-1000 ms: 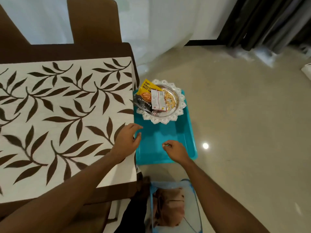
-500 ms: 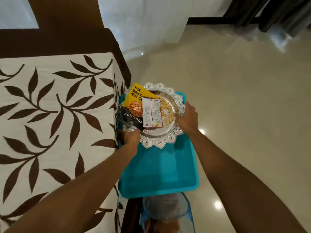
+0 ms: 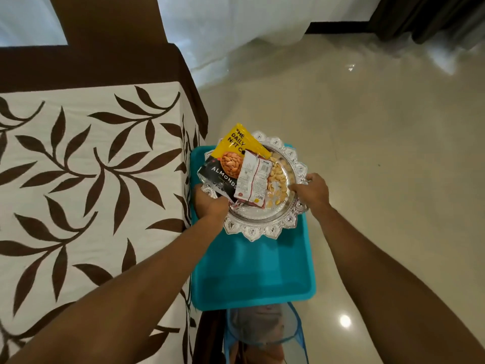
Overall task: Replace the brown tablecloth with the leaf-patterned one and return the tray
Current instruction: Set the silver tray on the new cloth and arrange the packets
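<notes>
Head view: gripping the silver tray [image 3: 259,232] by opposite rims, left hand [image 3: 210,203] curled round the near-left edge under the almond packet [image 3: 223,172], right hand [image 3: 313,191] clamped on the right edge. Resting over the far end of the teal bin [image 3: 252,271], just beside the leaf-patterned tablecloth [image 3: 91,179]. A second ago, both off the tray; half a second ago, already at its rim.
</notes>
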`<state>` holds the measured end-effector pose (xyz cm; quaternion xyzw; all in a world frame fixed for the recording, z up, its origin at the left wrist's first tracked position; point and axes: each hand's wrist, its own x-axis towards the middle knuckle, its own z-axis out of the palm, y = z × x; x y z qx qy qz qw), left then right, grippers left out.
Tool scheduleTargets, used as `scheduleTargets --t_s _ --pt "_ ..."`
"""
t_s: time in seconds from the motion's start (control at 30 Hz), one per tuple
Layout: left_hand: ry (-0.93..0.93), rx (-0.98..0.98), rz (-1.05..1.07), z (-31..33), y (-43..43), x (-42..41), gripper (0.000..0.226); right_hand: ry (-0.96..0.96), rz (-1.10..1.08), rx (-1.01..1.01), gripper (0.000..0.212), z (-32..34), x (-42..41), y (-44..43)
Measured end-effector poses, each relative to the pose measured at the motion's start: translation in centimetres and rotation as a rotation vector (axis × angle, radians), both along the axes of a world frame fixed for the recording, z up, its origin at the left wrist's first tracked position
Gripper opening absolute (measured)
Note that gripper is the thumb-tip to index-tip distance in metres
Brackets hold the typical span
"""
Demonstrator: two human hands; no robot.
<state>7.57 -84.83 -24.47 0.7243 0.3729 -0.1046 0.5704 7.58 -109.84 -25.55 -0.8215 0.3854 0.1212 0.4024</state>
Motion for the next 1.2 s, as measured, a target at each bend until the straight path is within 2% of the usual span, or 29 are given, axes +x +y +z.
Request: scheduleTargets --t_s 0.07,0.2,0.33,0.53,0.63,0.67,0.97,1.2 --pt "-0.03 0.022 -0.106 1.4 0.5 -0.2 0.057 -0.025 -0.04 -0.002 0.042 0.9 -2.0 -0.6" --pt "-0.063 0.035 -0.394 4.7 1.3 -1.1 0.075 -0.096 -0.13 0.019 0.05 3.7 -6.3 -1.3" --pt "-0.067 0.05 -0.527 8.9 2.2 -3.0 0.083 -0.175 -0.142 -0.015 0.037 7.8 -10.3 -0.8" --pt "-0.122 0.1 -0.557 15.3 3.9 -7.5 0.078 -0.308 -0.173 0.008 0.037 13.9 -15.8 1.1" --pt "-0.12 0.048 -0.585 18.3 5.4 -9.9 0.08 -0.347 -0.143 0.021 0.078 16.8 -18.3 2.1" --pt "-0.118 0.029 -0.603 19.3 6.0 -10.6 0.081 -0.362 -0.112 0.016 0.082 17.7 -19.1 2.5" --pt "-0.15 -0.032 -0.557 26.5 15.1 -17.5 0.09 -0.422 0.053 0.056 0.085 24.4 -23.1 9.3" --pt "-0.198 -0.035 -0.457 30.9 24.5 -21.4 0.065 -0.463 0.195 0.069 0.079 28.8 -23.2 18.2"
